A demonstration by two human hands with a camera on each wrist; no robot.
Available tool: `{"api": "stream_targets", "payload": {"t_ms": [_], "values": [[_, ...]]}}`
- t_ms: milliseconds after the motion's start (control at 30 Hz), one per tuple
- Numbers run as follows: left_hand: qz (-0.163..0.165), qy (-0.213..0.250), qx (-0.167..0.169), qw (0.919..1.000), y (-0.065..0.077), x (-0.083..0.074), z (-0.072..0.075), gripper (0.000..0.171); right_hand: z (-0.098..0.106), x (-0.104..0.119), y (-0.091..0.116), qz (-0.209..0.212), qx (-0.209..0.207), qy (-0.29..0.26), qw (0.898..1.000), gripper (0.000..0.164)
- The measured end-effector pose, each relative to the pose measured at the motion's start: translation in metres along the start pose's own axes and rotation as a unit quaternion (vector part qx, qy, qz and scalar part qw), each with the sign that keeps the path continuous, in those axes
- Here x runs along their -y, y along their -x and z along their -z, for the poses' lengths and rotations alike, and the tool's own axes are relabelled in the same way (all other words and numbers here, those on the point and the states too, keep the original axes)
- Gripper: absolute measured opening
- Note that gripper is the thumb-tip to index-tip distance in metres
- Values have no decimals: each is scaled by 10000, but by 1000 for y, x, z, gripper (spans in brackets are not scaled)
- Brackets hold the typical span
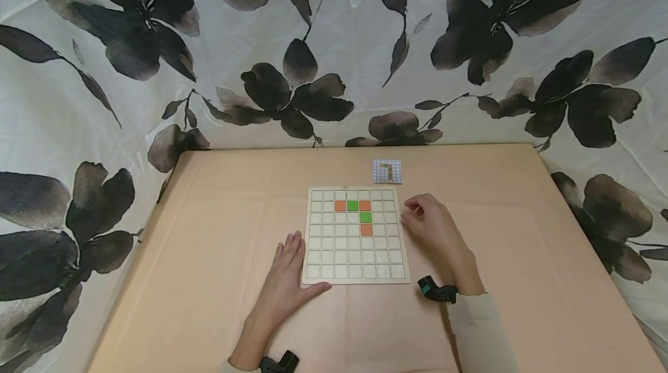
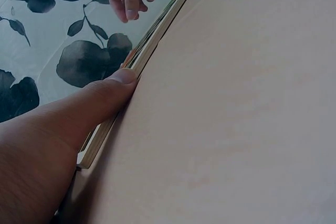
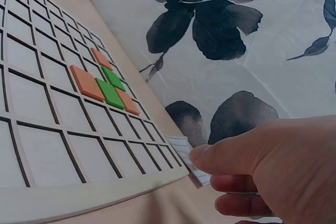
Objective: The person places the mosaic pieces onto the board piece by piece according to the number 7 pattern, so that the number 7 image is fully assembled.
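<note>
A pale grid board (image 1: 334,257) lies on the table with three orange tiles and two green tiles in its cells. An orange tile (image 1: 340,206), a green tile (image 1: 352,206) and another orange tile (image 1: 365,206) form a row; below the last come a green tile (image 1: 366,217) and an orange tile (image 1: 366,229). My left hand (image 1: 284,280) rests at the board's lower left corner, fingers straight along its left side, thumb (image 2: 123,76) against the near edge. Beside the upper right edge hovers my right hand (image 1: 435,225), fingers loosely bent, nothing visible between them.
Behind the board lies a small printed grid card (image 1: 387,171) with a coloured pattern. The tan table (image 1: 209,216) extends around the board, and a floral cloth (image 1: 334,31) hangs behind and beside it. Each wrist wears a black band (image 1: 443,293).
</note>
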State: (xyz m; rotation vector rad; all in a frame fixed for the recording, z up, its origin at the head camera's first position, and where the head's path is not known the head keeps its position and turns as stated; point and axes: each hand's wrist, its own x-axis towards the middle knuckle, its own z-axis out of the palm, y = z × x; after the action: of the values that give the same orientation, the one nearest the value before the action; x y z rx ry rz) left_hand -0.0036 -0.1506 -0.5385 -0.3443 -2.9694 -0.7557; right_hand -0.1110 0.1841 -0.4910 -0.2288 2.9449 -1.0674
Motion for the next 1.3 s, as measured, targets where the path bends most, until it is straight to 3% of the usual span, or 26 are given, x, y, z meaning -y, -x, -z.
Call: {"api": "stream_targets", "payload": {"t_ms": [733, 1300], "values": [[-4, 21, -11, 10000, 2, 0, 0, 114, 16, -20, 12, -66, -161, 34, 9998, 31], [48, 105, 38, 9999, 2, -1, 1, 114, 25, -42, 32, -397, -189, 170, 9989, 43]]}}
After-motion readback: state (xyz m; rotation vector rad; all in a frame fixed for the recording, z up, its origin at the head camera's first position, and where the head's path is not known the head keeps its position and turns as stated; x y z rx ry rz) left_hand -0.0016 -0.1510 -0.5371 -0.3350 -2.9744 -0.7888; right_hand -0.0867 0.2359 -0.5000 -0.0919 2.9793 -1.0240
